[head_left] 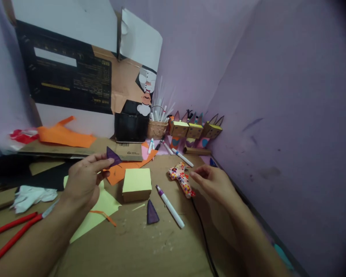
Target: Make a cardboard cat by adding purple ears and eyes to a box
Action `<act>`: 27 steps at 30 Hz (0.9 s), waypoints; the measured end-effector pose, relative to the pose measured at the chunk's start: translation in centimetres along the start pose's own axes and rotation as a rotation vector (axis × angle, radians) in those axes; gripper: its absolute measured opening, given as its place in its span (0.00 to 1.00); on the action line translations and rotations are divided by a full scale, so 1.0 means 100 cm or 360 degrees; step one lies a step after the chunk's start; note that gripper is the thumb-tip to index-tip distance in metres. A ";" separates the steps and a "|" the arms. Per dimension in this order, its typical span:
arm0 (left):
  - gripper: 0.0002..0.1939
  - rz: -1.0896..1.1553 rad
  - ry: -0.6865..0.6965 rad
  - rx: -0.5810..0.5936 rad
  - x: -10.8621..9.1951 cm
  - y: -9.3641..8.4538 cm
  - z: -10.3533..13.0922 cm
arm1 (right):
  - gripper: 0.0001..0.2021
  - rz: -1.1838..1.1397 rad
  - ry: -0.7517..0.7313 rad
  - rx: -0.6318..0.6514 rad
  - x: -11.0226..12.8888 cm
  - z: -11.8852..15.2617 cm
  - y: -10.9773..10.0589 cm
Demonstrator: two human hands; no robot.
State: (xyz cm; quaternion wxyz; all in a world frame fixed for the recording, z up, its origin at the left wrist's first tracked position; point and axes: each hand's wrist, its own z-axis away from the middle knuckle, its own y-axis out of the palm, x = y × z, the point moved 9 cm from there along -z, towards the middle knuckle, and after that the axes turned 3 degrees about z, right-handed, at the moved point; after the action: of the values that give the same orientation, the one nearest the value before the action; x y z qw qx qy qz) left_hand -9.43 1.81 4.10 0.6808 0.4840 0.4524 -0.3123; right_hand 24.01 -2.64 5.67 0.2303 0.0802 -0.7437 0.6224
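Observation:
My left hand (85, 179) pinches a purple triangle (113, 157) between thumb and fingers, above the left part of the cardboard surface. To the right, my right hand (212, 179) has its fingers beside a flower-patterned glue gun (182, 179), thumb and forefinger slightly apart; nothing shows between them. Between the hands stands a small cardboard box (137, 184) with a yellow-green top. A second purple triangle (152, 213) lies in front of that box, next to a white marker (170, 206) with a purple tip.
Red-handled scissors (14, 234) and white crumpled gloves (34, 197) lie at the left. Orange paper (118, 173) is behind the box. Cardboard figures with pointed ears (195, 130) and a basket of markers (158, 129) stand at the back. A black cable (203, 234) runs forward.

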 end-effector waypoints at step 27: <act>0.11 -0.1185 0.0029 0.0419 -0.019 -0.010 -0.021 | 0.05 0.0194 -0.0252 0.0462 0.047 0.044 0.073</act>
State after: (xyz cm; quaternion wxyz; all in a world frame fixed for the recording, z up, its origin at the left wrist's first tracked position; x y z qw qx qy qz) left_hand -11.71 3.47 5.26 0.4491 0.3726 0.5591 -0.5889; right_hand 15.82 -4.59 0.75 0.1188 0.1162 -0.6653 0.7279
